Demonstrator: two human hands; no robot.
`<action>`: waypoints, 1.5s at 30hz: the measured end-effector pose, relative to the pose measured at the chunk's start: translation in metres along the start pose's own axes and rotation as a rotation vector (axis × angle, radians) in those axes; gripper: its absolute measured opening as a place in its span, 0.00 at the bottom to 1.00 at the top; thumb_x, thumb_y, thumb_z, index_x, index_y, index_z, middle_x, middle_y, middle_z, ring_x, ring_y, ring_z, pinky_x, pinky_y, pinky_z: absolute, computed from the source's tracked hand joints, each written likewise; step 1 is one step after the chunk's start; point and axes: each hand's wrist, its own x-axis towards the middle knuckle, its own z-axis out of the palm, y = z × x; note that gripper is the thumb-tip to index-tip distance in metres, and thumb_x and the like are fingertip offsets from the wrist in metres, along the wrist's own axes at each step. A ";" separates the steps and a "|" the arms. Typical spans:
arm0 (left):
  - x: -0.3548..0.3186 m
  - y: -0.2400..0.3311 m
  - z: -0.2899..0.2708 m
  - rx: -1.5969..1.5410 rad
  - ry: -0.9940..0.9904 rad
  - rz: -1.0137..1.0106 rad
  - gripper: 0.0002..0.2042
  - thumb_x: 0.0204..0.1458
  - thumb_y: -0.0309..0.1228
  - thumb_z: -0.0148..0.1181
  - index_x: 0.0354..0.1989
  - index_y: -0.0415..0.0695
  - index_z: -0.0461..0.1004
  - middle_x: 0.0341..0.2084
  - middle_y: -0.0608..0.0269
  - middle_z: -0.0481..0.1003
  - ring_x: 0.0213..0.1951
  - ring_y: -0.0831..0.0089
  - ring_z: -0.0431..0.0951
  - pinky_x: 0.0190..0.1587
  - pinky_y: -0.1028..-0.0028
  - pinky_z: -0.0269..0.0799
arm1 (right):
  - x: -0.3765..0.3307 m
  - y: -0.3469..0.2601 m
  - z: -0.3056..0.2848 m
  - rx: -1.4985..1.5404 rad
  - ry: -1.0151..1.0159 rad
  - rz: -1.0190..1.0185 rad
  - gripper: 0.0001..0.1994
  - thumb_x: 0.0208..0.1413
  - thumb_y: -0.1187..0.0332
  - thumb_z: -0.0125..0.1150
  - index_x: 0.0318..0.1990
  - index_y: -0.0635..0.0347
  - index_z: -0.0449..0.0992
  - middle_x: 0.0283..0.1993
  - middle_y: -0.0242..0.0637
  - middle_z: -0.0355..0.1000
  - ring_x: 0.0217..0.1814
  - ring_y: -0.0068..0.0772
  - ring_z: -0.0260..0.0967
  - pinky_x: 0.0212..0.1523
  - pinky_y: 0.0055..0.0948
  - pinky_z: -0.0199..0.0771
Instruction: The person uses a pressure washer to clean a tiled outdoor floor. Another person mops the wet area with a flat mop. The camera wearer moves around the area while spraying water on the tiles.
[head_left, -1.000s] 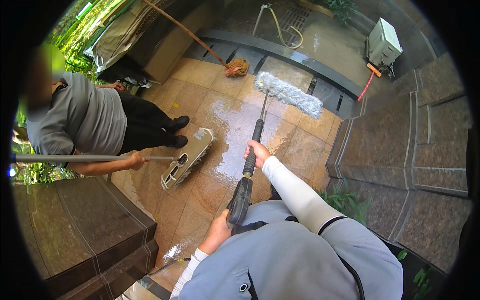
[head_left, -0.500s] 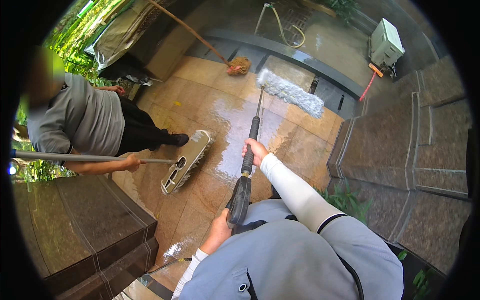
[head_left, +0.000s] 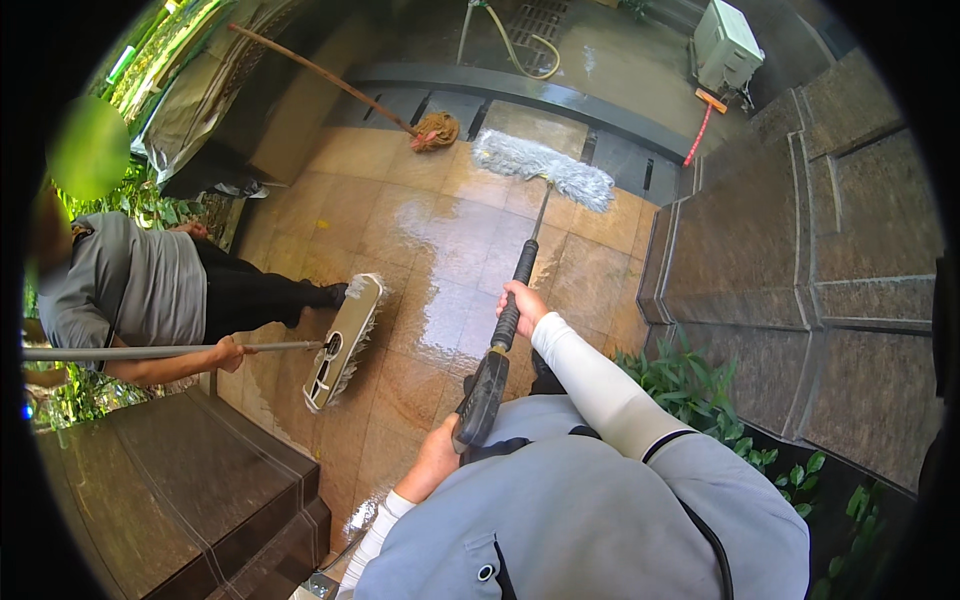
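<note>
both hands wrapped round mop pole (head_left: 522, 270): right hand (head_left: 522, 300) mid-shaft, left hand (head_left: 438, 462) at butt.

Flat mop (head_left: 542, 170) head pushed further out across the wet tiles, now nearer the dark grating strip. Right hand (head_left: 522, 301) sits a bit further forward on the pole. Co-worker's scrub brush (head_left: 342, 338) has slid slightly toward their feet.

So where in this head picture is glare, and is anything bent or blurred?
Head view: bright glare lies on the wet floor tiles between the flat mop head and the right hand; the stone wall edges curve toward the dark round rim, from the fisheye; the co-worker's face is blurred out.
</note>
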 end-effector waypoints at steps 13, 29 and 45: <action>0.015 -0.016 0.006 -0.053 -0.087 0.003 0.10 0.43 0.28 0.56 0.34 0.42 0.65 0.27 0.46 0.71 0.35 0.51 0.73 0.36 0.66 0.66 | -0.013 -0.012 -0.026 0.039 0.009 -0.085 0.05 0.49 0.71 0.47 0.28 0.60 0.59 0.18 0.34 0.58 0.18 0.28 0.57 0.19 0.29 0.65; 0.013 -0.014 0.009 -0.026 -0.072 0.061 0.10 0.42 0.28 0.56 0.33 0.41 0.65 0.28 0.46 0.72 0.36 0.52 0.73 0.36 0.66 0.67 | -0.013 -0.017 -0.025 0.072 0.000 -0.097 0.06 0.48 0.72 0.49 0.30 0.60 0.59 0.22 0.35 0.56 0.20 0.30 0.59 0.19 0.33 0.67; -0.007 -0.030 0.007 -0.134 0.065 -0.144 0.11 0.42 0.30 0.57 0.33 0.42 0.65 0.27 0.45 0.72 0.35 0.51 0.73 0.35 0.65 0.67 | 0.002 0.012 0.011 -0.023 -0.062 -0.001 0.06 0.48 0.71 0.49 0.28 0.61 0.59 0.19 0.36 0.58 0.19 0.30 0.59 0.20 0.32 0.67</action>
